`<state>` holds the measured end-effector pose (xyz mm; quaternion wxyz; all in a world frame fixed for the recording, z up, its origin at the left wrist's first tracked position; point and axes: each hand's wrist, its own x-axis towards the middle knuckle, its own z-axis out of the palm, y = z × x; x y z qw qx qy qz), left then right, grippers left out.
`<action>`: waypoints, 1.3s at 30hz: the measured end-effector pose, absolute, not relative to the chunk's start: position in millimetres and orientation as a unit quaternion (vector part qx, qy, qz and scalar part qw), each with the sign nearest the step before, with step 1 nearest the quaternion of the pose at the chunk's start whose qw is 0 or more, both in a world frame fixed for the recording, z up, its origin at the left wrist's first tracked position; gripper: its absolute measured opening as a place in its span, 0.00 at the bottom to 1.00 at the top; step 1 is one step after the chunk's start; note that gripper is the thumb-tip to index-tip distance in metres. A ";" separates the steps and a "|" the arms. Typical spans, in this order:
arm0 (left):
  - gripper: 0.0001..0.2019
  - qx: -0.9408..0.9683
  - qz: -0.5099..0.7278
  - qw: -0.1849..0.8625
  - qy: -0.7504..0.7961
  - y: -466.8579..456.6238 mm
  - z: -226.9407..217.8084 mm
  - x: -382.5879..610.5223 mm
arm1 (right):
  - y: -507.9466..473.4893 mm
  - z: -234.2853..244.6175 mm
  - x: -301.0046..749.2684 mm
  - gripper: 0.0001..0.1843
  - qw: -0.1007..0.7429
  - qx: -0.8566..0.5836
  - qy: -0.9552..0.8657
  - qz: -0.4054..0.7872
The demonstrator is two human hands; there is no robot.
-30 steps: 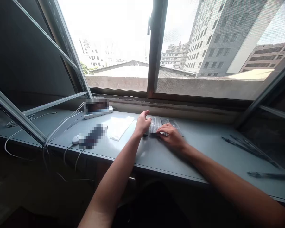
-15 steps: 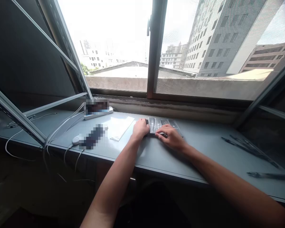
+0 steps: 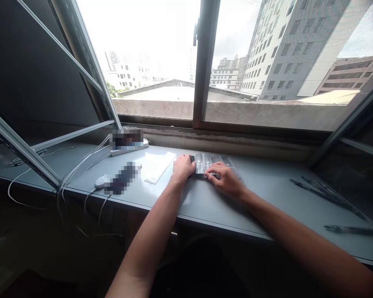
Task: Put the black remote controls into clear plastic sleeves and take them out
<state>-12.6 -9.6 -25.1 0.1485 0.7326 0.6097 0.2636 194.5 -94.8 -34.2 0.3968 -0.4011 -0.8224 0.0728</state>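
On the grey table lies a dark, flat item in glossy clear plastic [image 3: 204, 162]; a small grid-like pattern shows at its left end, but its kind is unclear. My left hand [image 3: 184, 166] is closed around that left end, fingers curled over it. At the near edge, toward the right, my right hand [image 3: 225, 178] is closed, with thumb and fingertips pinched together at the plastic. The right hand covers part of the item, and what exactly sits between its fingertips is hard to make out.
Left of my hands are a white sheet or flat packet [image 3: 158, 165], a blurred-out device [image 3: 122, 178], a white round puck with a cable [image 3: 100, 182] and a white power strip [image 3: 129, 148]. Dark pen-like things [image 3: 326, 196] lie right. Metal frames [image 3: 90, 70] flank the table [image 3: 217, 211].
Very little differs. My right fingertips have shifted slightly at the near edge of the plastic-covered item; the left hand stays at its left end.
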 end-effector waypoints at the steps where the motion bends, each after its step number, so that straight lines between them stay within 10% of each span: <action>1: 0.18 0.728 0.273 0.155 0.609 -9.8 -25.1 -12.8 | -94.5 -34.4 194.7 0.10 0.397 -0.401 -0.822 0.073; 25: 0.39 0.649 0.151 0.101 0.739 0.6 -26.6 -16.6 | -93.2 -35.8 195.1 0.07 0.403 -0.402 -0.819 0.066; 39: 0.33 0.642 0.190 0.112 0.734 4.6 -28.2 -20.1 | -92.0 -34.7 196.3 0.07 0.426 -0.390 -0.814 0.053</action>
